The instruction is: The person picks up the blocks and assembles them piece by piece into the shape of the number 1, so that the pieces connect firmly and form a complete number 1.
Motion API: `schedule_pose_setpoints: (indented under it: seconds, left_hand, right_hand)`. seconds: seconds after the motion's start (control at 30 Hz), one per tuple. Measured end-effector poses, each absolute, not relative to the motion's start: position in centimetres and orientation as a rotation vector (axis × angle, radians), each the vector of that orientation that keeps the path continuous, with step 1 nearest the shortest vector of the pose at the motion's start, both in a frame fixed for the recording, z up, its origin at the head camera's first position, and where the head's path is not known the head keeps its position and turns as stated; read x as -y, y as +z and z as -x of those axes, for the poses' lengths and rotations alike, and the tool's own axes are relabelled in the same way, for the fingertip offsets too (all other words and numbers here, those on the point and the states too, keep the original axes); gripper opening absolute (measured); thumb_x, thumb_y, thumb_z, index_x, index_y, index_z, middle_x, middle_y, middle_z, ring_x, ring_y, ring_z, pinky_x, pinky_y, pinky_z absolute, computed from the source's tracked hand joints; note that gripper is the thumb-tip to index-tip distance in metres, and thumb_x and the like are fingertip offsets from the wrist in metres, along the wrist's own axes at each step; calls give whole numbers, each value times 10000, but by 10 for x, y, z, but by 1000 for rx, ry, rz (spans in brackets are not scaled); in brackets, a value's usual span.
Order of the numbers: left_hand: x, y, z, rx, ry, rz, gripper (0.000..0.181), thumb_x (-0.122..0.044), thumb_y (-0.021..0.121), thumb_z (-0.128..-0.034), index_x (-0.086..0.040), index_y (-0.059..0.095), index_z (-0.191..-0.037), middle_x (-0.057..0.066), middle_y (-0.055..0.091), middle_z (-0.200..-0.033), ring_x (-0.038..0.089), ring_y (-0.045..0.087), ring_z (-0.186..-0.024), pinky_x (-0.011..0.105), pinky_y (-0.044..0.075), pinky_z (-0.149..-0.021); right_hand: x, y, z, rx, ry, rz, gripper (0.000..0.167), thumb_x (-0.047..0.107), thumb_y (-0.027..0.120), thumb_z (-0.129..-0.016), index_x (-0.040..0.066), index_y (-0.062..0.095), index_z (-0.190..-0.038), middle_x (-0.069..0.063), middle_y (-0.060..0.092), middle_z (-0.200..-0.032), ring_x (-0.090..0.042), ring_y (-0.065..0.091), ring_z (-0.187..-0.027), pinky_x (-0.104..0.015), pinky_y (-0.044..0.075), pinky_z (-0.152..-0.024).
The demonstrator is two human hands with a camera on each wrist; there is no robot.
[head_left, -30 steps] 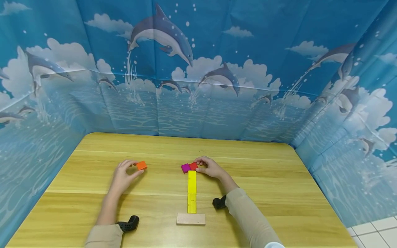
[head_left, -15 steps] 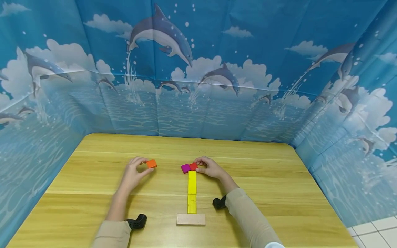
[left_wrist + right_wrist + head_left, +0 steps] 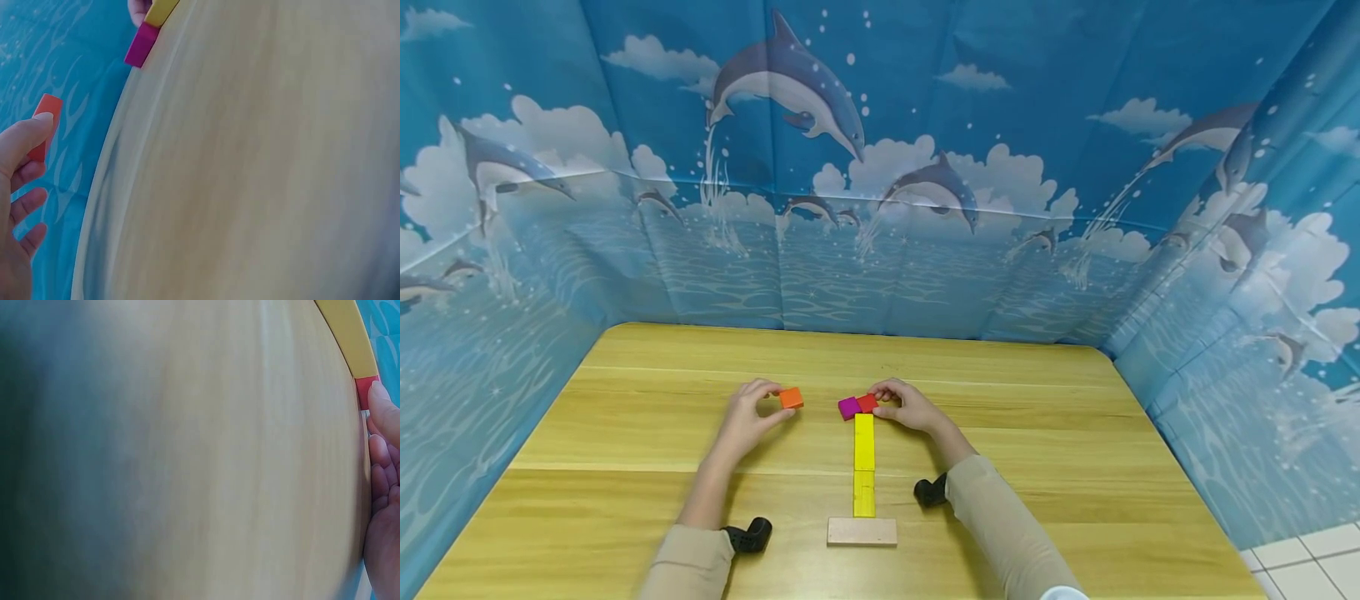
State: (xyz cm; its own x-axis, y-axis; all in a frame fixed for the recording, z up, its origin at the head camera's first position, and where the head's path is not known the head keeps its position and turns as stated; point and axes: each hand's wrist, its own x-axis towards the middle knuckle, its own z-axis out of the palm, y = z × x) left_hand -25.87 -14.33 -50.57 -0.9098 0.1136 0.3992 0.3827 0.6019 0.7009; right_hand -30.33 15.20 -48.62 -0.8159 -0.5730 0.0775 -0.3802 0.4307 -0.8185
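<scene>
Between thumb and fingers my left hand (image 3: 747,419) pinches an orange block (image 3: 792,397), held left of a purple block (image 3: 849,407). In the left wrist view the thumb lies across the orange block (image 3: 47,128). My right hand (image 3: 910,407) pinches a red block (image 3: 867,402) by its right side; the thumb shows on the red block (image 3: 364,392) in the right wrist view. Purple and red sit side by side, touching, at the far end of a row of yellow blocks (image 3: 864,442). Across the row's near end lies a pale wooden block (image 3: 862,532).
All of this is on a wood-grain table (image 3: 1037,400). A blue dolphin-print curtain (image 3: 880,275) stands behind and beside it. Black wrist-worn devices (image 3: 749,534) stick out by both sleeves.
My left hand has moved to the right with the orange block, closer to the purple one. The right hand and the red block have stayed in place.
</scene>
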Motion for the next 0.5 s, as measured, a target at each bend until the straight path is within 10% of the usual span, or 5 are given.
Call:
schedule_pose_setpoints:
  seconds: [0.5]
  left_hand:
    - [116, -507, 265, 2562, -1181, 486, 358, -231, 773, -720, -85, 651, -1024, 36, 626, -1035, 265, 517, -1018, 521, 338, -919]
  right_hand:
    - [-152, -487, 305, -2477, -1321, 834, 318, 27, 596, -866, -85, 523, -1155, -234, 524, -1036, -350, 461, -934, -442, 382, -839]
